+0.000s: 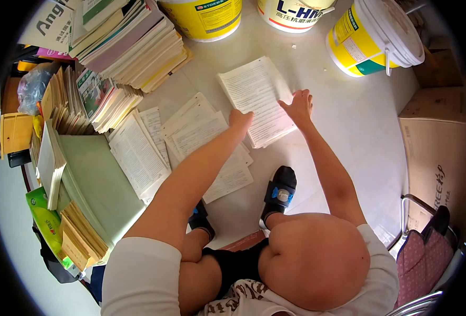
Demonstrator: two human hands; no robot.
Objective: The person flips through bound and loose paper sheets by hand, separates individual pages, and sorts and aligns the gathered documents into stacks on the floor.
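A thick stack of printed papers lies on the floor in front of me. At its lower left edge is my left hand, closed, with the thumb along the edge and the other fingers mostly hidden. My right hand is by the right edge, fingers apart and slightly bent, its thumb pointing at the stack and seeming to touch it. Loose written sheets spread out left of the stack, partly under my left forearm. Farther left lies another pile of printed pages.
Tall piles of books and papers stand at the upper left, beside a pale green surface. Yellow-and-white buckets line the far side. A cardboard box and a pink patterned chair are on the right.
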